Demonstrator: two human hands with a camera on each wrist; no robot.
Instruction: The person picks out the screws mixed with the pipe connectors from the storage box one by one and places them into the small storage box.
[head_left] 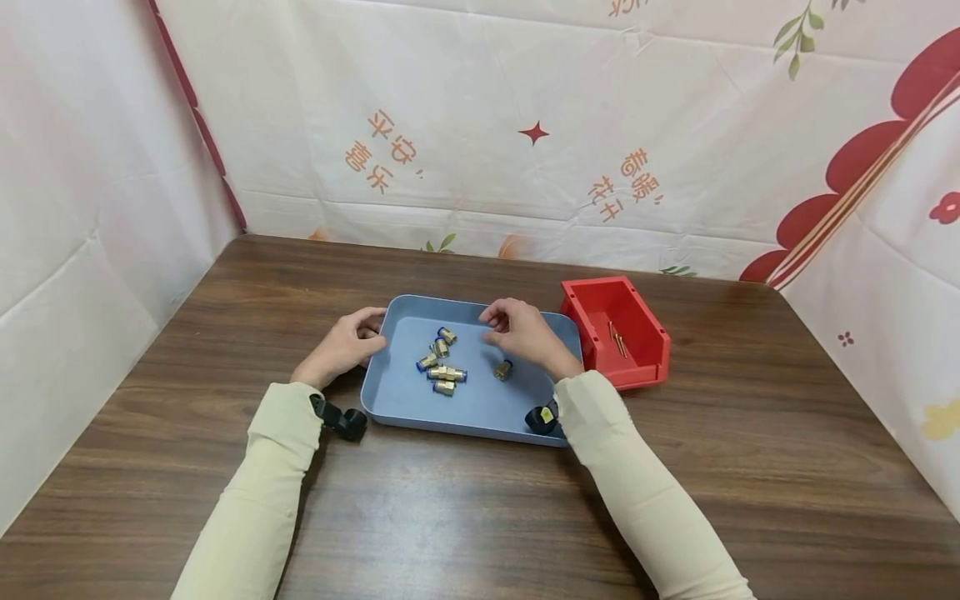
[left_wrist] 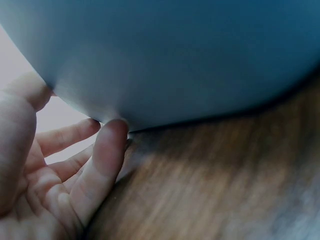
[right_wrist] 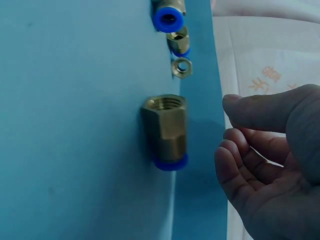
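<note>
A shallow blue-grey tray point(head_left: 472, 417) lies on the wooden table. At its left end my left hand point(head_left: 347, 343) holds the edge, thumb over the rim and the other fingers against the outer wall; the left wrist view has those fingertips point(left_wrist: 111, 142) at the tray's lower edge. My right hand point(head_left: 522, 333) hovers over the tray's far right part, fingers loosely bent, nothing between thumb and fingertips. Just below it is a single brass push-in fitting point(head_left: 503, 370) with a blue collar, standing close in the right wrist view. Several similar brass fittings point(head_left: 446, 374) lie grouped left of the tray's middle.
A red plastic bin point(head_left: 655, 350) stands against the tray's right side, with a few thin brass-coloured screw-like pieces point(head_left: 617, 340) inside. Behind the table hangs a printed white cloth point(head_left: 480, 158). Black cameras point(head_left: 347, 422) are strapped to both wrists.
</note>
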